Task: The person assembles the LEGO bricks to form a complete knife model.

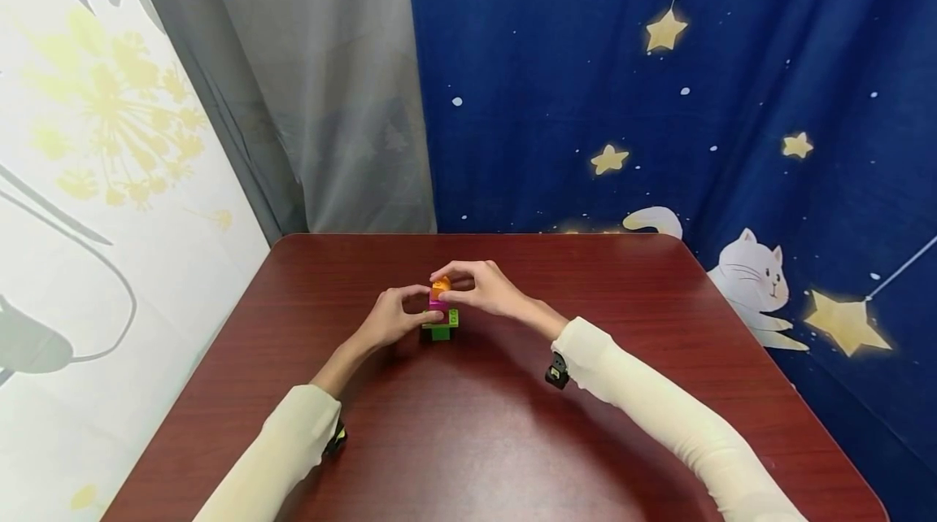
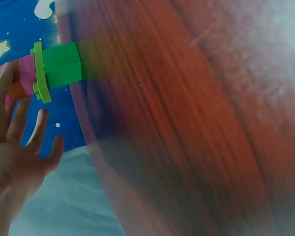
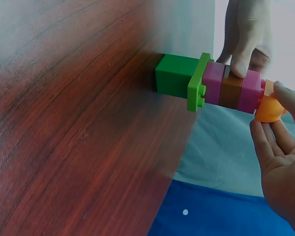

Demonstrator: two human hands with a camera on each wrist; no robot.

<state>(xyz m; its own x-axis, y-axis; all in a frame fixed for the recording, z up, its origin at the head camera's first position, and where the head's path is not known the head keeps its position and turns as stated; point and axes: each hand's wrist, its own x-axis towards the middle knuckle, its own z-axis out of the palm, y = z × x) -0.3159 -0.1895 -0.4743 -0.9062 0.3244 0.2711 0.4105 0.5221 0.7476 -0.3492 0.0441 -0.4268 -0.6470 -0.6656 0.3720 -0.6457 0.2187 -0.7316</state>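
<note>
A small tower of toy building blocks stands on the table. From the bottom it has a dark green block (image 3: 176, 74), a wider lime-green plate (image 3: 198, 81), a pink block (image 3: 213, 81), a brown block (image 3: 230, 91) and another pink block (image 3: 250, 96). My left hand (image 1: 388, 317) grips the tower from the left, its thumb across the brown and upper pink blocks. At the top, my right hand (image 1: 489, 288) pinches a rounded orange block (image 3: 269, 107) between thumb and fingers. The orange block sits slightly askew at the upper pink block's studs.
The tower is on a dark red wood-grain table (image 1: 468, 432), toward its far side. Behind hang a grey curtain (image 1: 329, 83) and a blue star-patterned curtain (image 1: 542, 99). A white patterned curtain (image 1: 95, 262) is at the left.
</note>
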